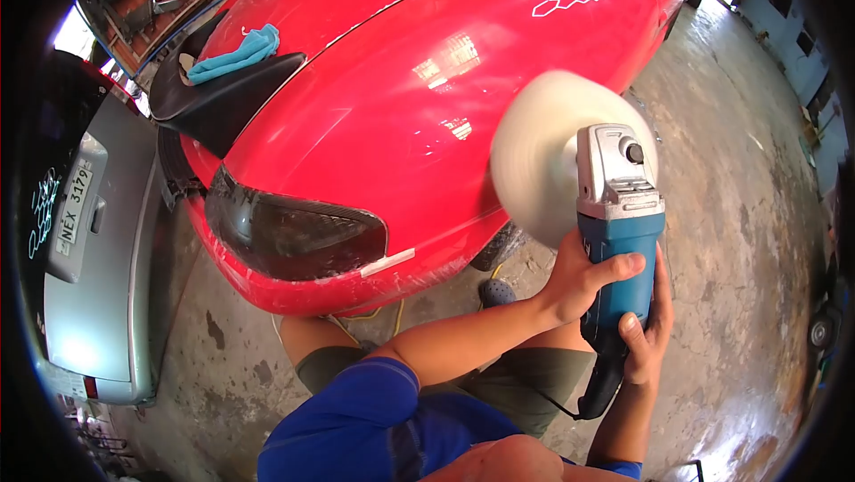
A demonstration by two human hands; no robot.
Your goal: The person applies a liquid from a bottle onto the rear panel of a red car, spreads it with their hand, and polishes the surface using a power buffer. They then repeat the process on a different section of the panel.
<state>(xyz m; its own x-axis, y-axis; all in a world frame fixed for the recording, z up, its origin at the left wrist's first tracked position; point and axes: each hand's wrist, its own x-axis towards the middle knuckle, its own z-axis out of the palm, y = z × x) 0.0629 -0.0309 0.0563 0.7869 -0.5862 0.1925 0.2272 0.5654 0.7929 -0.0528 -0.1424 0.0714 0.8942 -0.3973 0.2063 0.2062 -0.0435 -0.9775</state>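
Observation:
A blue and black electric polisher (621, 242) with a silver gear head points away from me. My left hand (583, 279) is wrapped round its blue body just behind the head, thumb across the top. Further back, my right hand (648, 340) grips the body near the black rear handle, its thumb along the side. At the front, a large white polishing pad (534, 157) looks smeared, as if spinning. It is tilted against the side of the red car's fender (392, 126); the exact contact is hidden behind the pad.
A dark headlight (294, 231) and whitish tape (388, 261) are at the car's front corner. A light blue cloth (235, 55) rests on a black panel (218, 99). At left stands a silver vehicle (98, 286). A yellow cord (400, 315) crosses the concrete floor (730, 242).

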